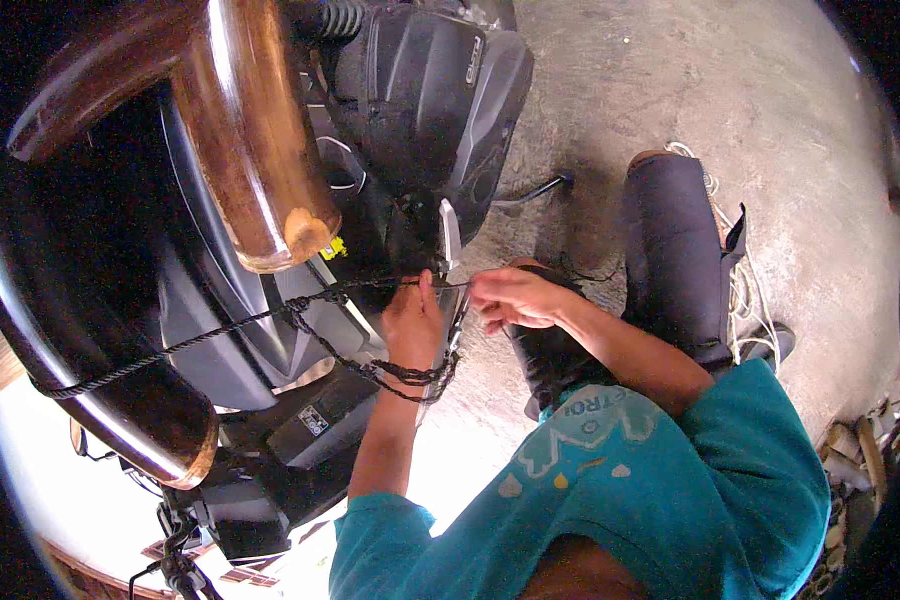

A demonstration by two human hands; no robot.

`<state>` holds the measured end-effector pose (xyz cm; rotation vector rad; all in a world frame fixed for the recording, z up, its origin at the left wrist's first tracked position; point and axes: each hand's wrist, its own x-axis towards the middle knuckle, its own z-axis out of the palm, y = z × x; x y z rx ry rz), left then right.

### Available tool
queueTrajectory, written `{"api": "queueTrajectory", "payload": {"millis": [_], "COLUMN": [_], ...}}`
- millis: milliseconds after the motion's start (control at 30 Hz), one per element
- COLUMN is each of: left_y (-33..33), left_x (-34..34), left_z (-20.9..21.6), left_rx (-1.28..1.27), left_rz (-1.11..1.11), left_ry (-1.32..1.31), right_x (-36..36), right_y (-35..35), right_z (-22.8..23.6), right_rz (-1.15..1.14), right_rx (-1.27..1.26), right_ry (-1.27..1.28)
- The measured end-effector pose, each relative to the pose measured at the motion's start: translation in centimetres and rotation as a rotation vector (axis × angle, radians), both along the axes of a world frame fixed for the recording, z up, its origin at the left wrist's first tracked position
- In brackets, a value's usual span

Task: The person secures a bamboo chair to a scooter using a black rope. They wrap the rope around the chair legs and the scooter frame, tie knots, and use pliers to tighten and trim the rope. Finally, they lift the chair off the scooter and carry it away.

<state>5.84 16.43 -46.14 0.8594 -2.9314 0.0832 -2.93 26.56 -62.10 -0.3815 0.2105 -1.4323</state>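
left hand (413, 325) is wrapped shut around a black braided cord (220, 333), loops hanging off the wrist; right hand (510, 298) pinches the same cord's end just beside it. the cord lies stretched roughly left to right — from the fingers out to a dark curved pipe (120, 400) on the motorcycle (420, 110). risk, i'd judge: tension could drag the slack loops into a snag, or the pinch could slip.

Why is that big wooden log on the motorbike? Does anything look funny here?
Yes. Two thick brown wooden logs lie across the black motorbike, an odd load, lashed with thin black cord. The cord hangs slack near the left hand, while the right hand pinches its end.
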Motion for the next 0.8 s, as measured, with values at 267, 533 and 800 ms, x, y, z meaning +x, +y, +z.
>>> {"api": "queueTrajectory", "payload": {"millis": [267,533,800], "left_y": [0.4,-0.2,0.2], "left_x": [0.4,1.0,0.2], "left_z": [0.0,-0.7,-0.6], "left_rx": [0.053,-0.016,-0.038], "left_rz": [-0.008,-0.072,-0.071], "left_ry": [0.003,0.044,0.051], "right_x": [0.4,-3.4,-6.7], "right_y": [-6.2,-7.4,-9.2], "right_z": [-3.4,0.7,0.5], "right_rz": [-0.37,-0.496,-0.837], "right_rx": [0.076,0.163,0.01], "right_ry": [0.768,1.895,1.916]}}
